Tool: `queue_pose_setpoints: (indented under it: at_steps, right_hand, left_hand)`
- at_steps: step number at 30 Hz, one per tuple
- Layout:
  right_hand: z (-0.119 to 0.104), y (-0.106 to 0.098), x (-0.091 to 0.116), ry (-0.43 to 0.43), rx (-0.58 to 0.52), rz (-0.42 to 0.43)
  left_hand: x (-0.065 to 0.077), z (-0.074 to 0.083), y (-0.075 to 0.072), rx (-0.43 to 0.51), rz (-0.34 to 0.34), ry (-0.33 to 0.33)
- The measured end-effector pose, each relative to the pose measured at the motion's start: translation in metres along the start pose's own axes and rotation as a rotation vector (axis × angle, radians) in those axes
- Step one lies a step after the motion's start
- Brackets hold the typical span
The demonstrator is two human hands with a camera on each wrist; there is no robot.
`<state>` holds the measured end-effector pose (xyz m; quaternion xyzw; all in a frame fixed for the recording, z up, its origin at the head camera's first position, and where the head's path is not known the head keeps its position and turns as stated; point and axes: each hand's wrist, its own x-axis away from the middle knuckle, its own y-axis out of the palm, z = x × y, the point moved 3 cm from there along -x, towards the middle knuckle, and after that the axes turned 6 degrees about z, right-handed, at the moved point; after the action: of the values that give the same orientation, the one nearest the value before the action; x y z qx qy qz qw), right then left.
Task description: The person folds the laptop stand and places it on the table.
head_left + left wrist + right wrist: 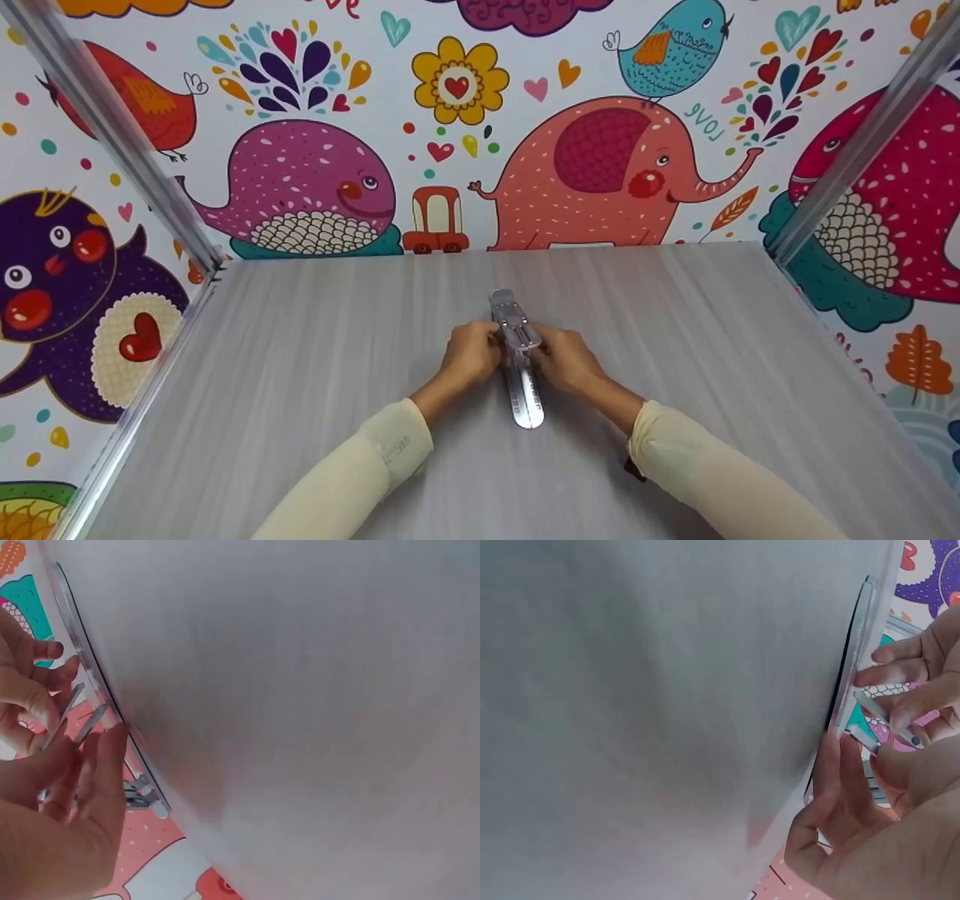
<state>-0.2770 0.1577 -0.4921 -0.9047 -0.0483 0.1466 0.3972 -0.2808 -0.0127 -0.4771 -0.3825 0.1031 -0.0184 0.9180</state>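
A silvery folding laptop stand (527, 397) lies lengthwise on the table, its two long rounded bars close together at the near end. A hinged plate (517, 322) sits on its far part. My left hand (471, 352) pinches a small metal arm on the stand's left side, its fingertips low by the tabletop. From the right, my right hand (566, 358) pinches another arm at about the same height. In the left wrist view two thin metal arms (91, 722) stick out between the fingers of both hands. The fingers hide the stand's middle underside.
The grey wood-grain table (337, 315) extends around the stand on every side. Behind it rises a wall (442, 165) printed with cartoon animals. Metal posts (142, 142) frame the left and right corners, and a metal rail (135, 409) follows the left edge.
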Motion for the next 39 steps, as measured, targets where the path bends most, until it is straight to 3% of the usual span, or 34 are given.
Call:
queue_pose_setpoints:
  at_steps: [4,9,12,16,19,22,25,28,34,39]
  right_hand:
    - [0.000,0.001,-0.003,-0.003,0.025,0.048]
    - [0.002,0.002,-0.011,0.067,-0.070,0.057]
    - [0.004,0.001,-0.016,0.171,-0.177,0.037]
    - [0.009,0.003,-0.023,0.384,-0.470,-0.020]
    - [0.011,0.005,-0.027,0.516,-0.690,-0.048]
    - [0.012,0.006,-0.030,0.551,-0.789,-0.072]
    - [0.012,0.008,-0.031,0.540,-0.813,-0.080]
    - [0.013,0.009,-0.031,0.532,-0.722,-0.053]
    - [0.012,0.013,-0.026,0.523,-0.475,-0.029]
    - [0.007,0.016,-0.022,0.405,-0.305,-0.022]
  left_hand:
    - [-0.004,-0.003,0.000,0.024,0.035,0.016]
    - [-0.010,-0.005,0.002,0.090,0.038,-0.018]
    - [-0.014,-0.007,0.004,0.198,0.013,-0.101]
    - [-0.018,-0.011,0.005,0.351,0.004,-0.254]
    - [-0.021,-0.014,0.007,0.551,-0.016,-0.399]
    - [-0.024,-0.015,0.010,0.792,-0.038,-0.533]
    - [-0.025,-0.015,0.012,0.893,-0.058,-0.585]
    - [-0.025,-0.016,0.014,0.820,-0.085,-0.587]
    - [-0.022,-0.019,0.014,0.486,-0.131,-0.548]
    - [-0.022,-0.017,0.017,0.292,-0.122,-0.442]
